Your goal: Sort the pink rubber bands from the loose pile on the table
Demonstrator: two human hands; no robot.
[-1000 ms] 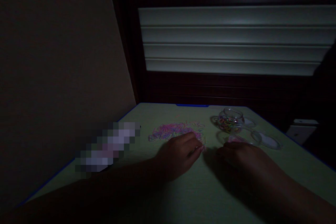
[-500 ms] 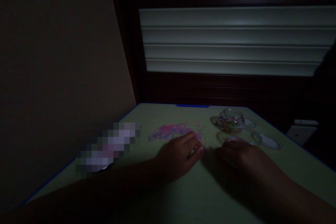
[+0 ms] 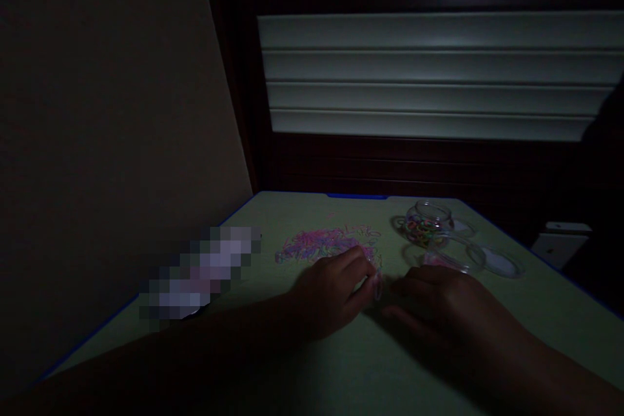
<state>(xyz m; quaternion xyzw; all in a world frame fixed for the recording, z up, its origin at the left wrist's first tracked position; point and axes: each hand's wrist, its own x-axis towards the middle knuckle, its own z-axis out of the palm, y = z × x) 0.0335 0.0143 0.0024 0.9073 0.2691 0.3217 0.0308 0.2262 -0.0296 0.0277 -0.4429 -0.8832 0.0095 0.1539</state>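
Note:
My left hand (image 3: 336,289) is closed in a pinch on a few pale rubber bands (image 3: 377,286), which stick out past its fingertips. Just to the right, my right hand (image 3: 439,292) is open, with its thumb apart from its fingers and nothing visible between them. A loose pile of small pink and purple rubber bands (image 3: 322,244) lies on the table beyond my left hand. Behind my right hand is a clear open tub (image 3: 455,253), partly hidden, with something pink at its bottom. A round clear jar (image 3: 429,224) behind it holds multicoloured bands.
Two clear lids lie at the right: one lid (image 3: 500,263) beside the tub, another lid (image 3: 461,227) by the jar. A blurred-out object (image 3: 205,273) lies at the left edge of the pale green table (image 3: 341,377). A white box (image 3: 560,247) stands beyond the right edge.
My right hand has opened, its thumb spreading away from the fingers. The bands in my left hand's pinch now show more. My left hand has hardly moved.

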